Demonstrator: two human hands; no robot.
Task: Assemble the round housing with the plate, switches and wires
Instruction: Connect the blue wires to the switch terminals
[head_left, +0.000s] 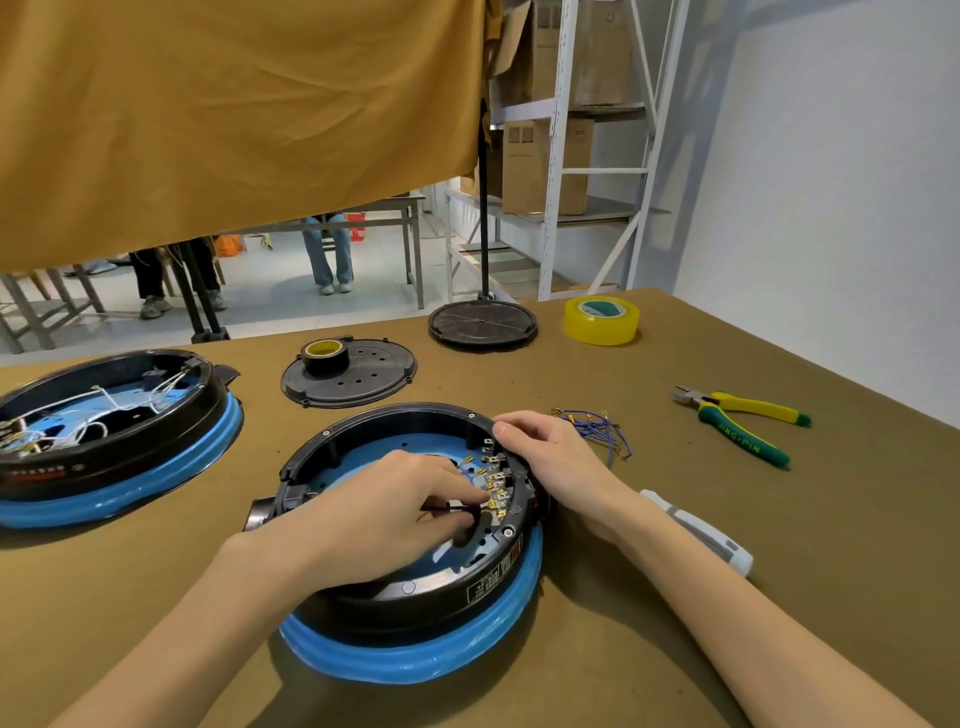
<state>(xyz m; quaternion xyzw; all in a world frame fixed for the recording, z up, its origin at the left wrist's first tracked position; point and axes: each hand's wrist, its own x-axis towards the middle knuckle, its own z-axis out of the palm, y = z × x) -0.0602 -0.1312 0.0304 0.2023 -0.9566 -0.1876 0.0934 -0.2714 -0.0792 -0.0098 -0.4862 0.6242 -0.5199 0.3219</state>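
A round black housing (415, 597) with a blue rim lies in front of me on the brown table. Inside it sits a blue plate (363, 457) and, along the right wall, a row of switches with brass terminals (496, 475). My left hand (384, 519) reaches into the housing and pinches a thin dark wire end (457, 507) next to the terminals. My right hand (550, 457) grips the housing's right edge, thumb on the rim. A bundle of loose blue wires (597, 428) lies just right of the housing.
A second housing (114, 436) with white wires stands at the left. Behind are a black cover plate (358, 384) with a tape roll (324, 355) on it, another round cover (482, 322), yellow tape (601, 319), pliers (743, 421) at right and a white tool (701, 535) by my right wrist.
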